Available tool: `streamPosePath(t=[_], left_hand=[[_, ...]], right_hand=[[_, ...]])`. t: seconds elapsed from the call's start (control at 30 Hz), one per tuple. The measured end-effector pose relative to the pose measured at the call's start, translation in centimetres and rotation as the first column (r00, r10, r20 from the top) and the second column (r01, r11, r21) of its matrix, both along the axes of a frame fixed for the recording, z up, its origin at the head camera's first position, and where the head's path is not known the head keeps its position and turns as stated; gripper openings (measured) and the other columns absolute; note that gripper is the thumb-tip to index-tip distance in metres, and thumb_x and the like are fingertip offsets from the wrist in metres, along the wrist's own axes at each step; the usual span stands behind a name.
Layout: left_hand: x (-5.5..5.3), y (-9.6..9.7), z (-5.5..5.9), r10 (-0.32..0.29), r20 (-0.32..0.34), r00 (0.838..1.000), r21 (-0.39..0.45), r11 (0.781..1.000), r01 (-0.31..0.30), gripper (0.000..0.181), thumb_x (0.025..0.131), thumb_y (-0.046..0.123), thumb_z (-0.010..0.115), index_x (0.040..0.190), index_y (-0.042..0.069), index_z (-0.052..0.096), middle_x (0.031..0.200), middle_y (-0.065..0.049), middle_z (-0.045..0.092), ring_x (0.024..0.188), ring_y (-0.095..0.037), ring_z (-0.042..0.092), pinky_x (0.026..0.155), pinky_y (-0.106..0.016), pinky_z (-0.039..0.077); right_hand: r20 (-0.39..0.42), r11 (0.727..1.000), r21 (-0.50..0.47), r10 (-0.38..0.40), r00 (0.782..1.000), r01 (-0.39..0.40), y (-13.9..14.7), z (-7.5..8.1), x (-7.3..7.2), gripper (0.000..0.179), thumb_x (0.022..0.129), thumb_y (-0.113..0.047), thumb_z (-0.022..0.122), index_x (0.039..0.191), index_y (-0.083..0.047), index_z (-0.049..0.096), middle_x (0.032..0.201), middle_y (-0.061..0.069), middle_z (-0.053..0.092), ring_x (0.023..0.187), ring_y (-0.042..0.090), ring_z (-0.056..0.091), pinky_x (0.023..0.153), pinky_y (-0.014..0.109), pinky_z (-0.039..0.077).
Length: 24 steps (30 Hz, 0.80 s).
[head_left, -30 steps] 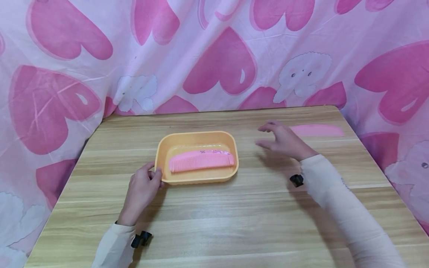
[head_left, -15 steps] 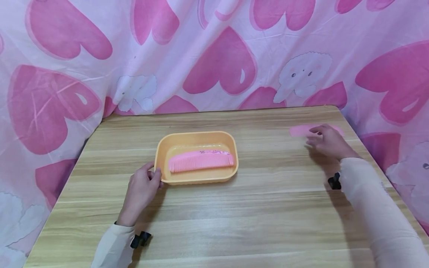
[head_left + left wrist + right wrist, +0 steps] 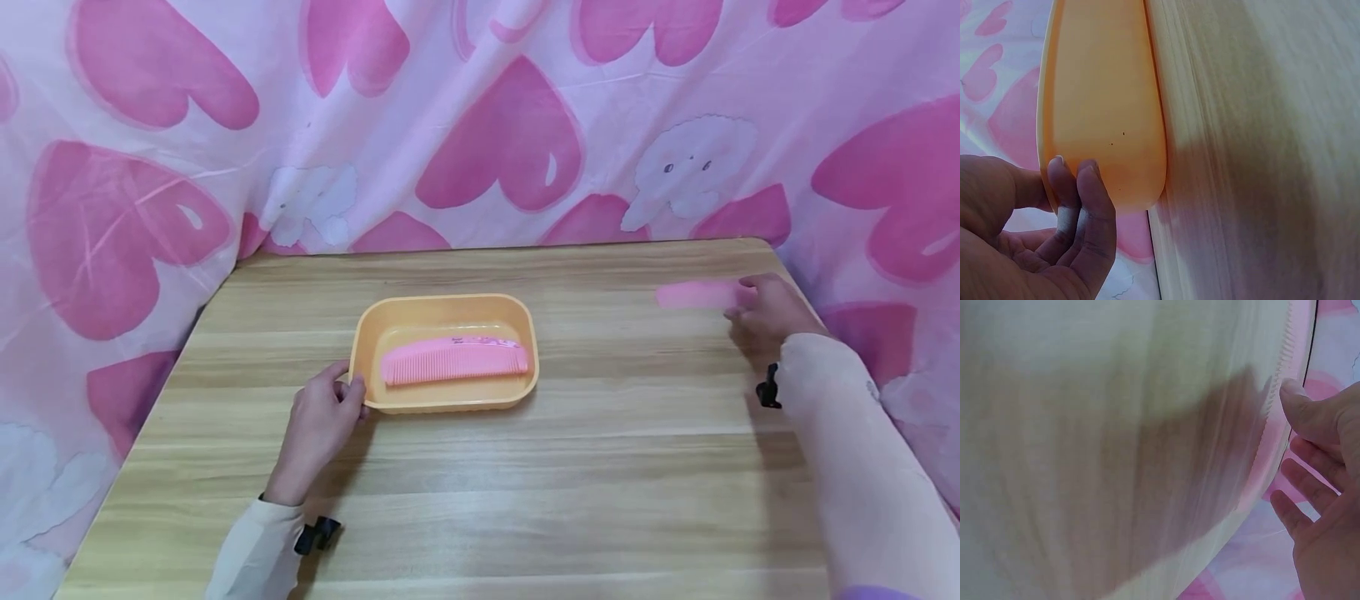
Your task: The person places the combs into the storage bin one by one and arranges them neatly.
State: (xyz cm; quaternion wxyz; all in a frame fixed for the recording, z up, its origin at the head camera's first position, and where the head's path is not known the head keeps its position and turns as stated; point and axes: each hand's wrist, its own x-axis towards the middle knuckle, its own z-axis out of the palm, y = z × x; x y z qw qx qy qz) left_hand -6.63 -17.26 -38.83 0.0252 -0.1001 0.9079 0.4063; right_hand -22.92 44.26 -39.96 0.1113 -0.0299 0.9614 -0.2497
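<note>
An orange-yellow plastic tray (image 3: 450, 407) stands on the table, and a pink comb (image 3: 456, 363) lies inside it, teeth toward me. At the tray's near left corner my left hand (image 3: 322, 425) pinches the rim between thumb and fingers; the left wrist view shows fingertips (image 3: 1090, 178) against the outer wall. A second pink comb (image 3: 693, 293) lies flat near the table's far right corner. My right hand (image 3: 776, 308) reaches over this comb's right end. In the right wrist view the thumb (image 3: 1297, 403) overlaps the comb (image 3: 1266, 447), the other fingers spread loosely beside it.
The wooden table (image 3: 525, 500) ends at the back and right against a pink curtain (image 3: 495, 142) printed with hearts. Small black devices are strapped to the left wrist (image 3: 318, 535) and the right wrist (image 3: 768, 387).
My right hand has moved right, from between the tray and the second comb to that comb's right end. The left hand has kept its hold on the tray. The head view has shifted slightly.
</note>
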Motion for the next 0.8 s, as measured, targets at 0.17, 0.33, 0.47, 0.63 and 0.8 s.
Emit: streamPosePath(t=[0.17,0.33,0.47,0.63,0.8], left_hand=[[-0.1,0.0,0.0,-0.003,-0.005,1.0,-0.013,1.0,0.003,0.042,0.103,0.017,0.051,0.14,-0.003,0.053,0.071,-0.005,0.065,0.059,-0.017,0.057,0.047,-0.027,0.041],[-0.1,0.1,0.1,-0.009,0.005,1.0,-0.007,1.0,0.009,0.043,0.103,0.017,0.051,0.14,-0.004,0.052,0.072,-0.005,0.066,0.06,-0.017,0.058,0.048,-0.027,0.041],[-0.1,0.2,0.2,-0.009,0.013,1.0,-0.009,1.0,0.009,0.044,0.103,0.018,0.051,0.141,-0.004,0.052,0.072,-0.005,0.066,0.061,-0.017,0.058,0.048,-0.027,0.042],[-0.1,0.2,0.3,-0.004,0.022,1.0,0.001,1.0,0.004,0.043,0.104,0.019,0.051,0.141,-0.003,0.051,0.073,-0.005,0.065,0.061,-0.017,0.058,0.048,-0.027,0.041],[-0.1,0.1,0.2,0.001,0.028,1.0,0.003,1.0,-0.001,0.043,0.104,0.019,0.05,0.141,-0.003,0.051,0.073,-0.006,0.065,0.061,-0.017,0.058,0.048,-0.027,0.041]], right_hand=[[0.019,1.0,0.015,-0.01,1.0,0.01,0.3,0.0,-0.4,0.066,0.095,-0.013,0.063,0.141,0.023,0.031,0.139,0.047,0.032,0.122,0.053,0.036,0.105,0.068,0.03],[0.008,0.997,0.076,0.015,1.0,-0.015,0.7,-0.2,-0.9,0.064,0.091,-0.008,0.064,0.137,0.025,0.035,0.131,0.047,0.04,0.108,0.051,0.044,0.098,0.064,0.036],[-0.033,0.99,0.127,0.066,0.997,-0.061,0.9,-0.4,-1.3,0.059,0.087,-0.003,0.064,0.129,0.029,0.038,0.121,0.049,0.046,0.099,0.052,0.05,0.093,0.065,0.039],[-0.04,0.988,0.124,0.099,0.994,-0.093,0.6,-0.5,-1.6,0.057,0.086,0.0,0.066,0.127,0.031,0.04,0.119,0.05,0.046,0.1,0.055,0.05,0.094,0.067,0.038],[-0.038,0.99,0.087,0.111,0.993,-0.108,-0.4,-0.7,-1.6,0.057,0.088,-0.001,0.067,0.129,0.029,0.041,0.122,0.05,0.046,0.108,0.056,0.048,0.097,0.068,0.037]])
